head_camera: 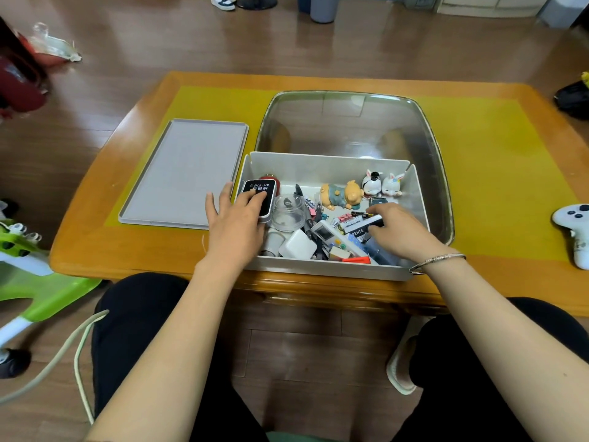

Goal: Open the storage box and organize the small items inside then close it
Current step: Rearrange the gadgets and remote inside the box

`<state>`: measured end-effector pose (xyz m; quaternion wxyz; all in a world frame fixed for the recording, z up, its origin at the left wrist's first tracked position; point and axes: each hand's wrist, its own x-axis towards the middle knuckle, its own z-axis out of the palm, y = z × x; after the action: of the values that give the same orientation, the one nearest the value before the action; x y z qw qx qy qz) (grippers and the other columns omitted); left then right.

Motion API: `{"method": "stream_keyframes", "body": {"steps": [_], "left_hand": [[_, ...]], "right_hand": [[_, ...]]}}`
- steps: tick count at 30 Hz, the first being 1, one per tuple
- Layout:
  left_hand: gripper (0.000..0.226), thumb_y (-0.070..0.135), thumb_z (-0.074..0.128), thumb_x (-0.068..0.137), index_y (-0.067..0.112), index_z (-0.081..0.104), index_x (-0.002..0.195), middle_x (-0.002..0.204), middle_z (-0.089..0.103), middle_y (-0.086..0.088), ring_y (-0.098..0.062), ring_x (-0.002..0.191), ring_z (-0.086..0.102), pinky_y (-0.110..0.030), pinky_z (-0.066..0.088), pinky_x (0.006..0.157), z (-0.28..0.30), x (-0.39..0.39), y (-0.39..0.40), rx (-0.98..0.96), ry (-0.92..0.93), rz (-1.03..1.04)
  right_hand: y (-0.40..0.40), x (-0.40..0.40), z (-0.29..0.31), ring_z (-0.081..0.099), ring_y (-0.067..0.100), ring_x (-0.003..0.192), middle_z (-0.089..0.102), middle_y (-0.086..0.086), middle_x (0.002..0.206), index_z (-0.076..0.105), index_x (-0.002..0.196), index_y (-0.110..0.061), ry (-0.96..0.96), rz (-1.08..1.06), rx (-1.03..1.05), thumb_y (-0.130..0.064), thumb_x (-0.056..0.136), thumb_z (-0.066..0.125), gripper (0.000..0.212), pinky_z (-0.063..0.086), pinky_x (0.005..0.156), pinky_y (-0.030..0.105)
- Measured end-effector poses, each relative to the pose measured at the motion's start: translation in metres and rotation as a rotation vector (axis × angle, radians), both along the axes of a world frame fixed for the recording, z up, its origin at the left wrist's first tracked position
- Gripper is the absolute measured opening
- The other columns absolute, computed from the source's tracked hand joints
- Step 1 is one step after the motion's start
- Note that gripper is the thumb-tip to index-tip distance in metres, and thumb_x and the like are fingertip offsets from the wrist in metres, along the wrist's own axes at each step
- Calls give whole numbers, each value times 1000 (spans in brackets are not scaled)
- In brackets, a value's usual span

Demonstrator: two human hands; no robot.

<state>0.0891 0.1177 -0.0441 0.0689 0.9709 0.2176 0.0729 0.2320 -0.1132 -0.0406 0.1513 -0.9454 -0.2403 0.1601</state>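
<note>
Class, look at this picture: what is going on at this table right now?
A seated person is sorting an open storage box of small items. Its lid lies on the table to the left. The left hand holds a black device at the box's left end; the right hand reaches among the clutter.

A glossy varnished wooden table (134, 250) was seen under a matt yellow mat (497, 186). The storage box (334, 271) and its lid (181, 173) looked matt grey plastic; the jar (288, 212) was clear and smooth.
</note>
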Motion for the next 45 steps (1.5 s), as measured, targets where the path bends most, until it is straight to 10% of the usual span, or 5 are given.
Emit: {"method": "stream_keyframes", "body": {"steps": [17,26,32,37,45], "left_hand": [[24,5,59,91,12,60,114,101,59,0,-11,95,47,-26,39,81,40,12,-16,-303,-533,-314],[22,5,61,89,13,58,110,112,67,-2,-18,107,61,-42,51,89,44,50,-62,-568,-361,-596],[59,16,71,85,28,41,135,134,55,5,-4,120,51,-24,45,96,34,59,-61,-649,-207,-524],[36,23,63,89,32,60,123,112,65,6,-18,110,51,-31,27,82,18,59,-56,-110,291,-617],[9,13,65,89,10,64,98,90,60,-2,-19,86,43,-32,35,74,24,32,-41,-335,-302,-463]], "right_hand": [[3,-5,56,45,2,120,51,-12,130,46,136,-25,26,214,494,-46,91,50,50,38,93,18],[-24,13,62,49,-22,99,54,-31,112,51,122,-43,285,304,398,-60,74,57,51,37,76,-2],[-33,12,29,53,9,99,52,-10,102,56,116,-27,-57,-17,472,-68,66,62,65,42,86,23],[-34,8,6,44,20,111,52,2,113,53,124,-15,-243,-219,472,-58,77,61,64,38,94,34],[-31,5,-1,41,19,111,50,4,113,52,123,-14,-248,-261,561,-48,81,64,55,26,82,15]]}}
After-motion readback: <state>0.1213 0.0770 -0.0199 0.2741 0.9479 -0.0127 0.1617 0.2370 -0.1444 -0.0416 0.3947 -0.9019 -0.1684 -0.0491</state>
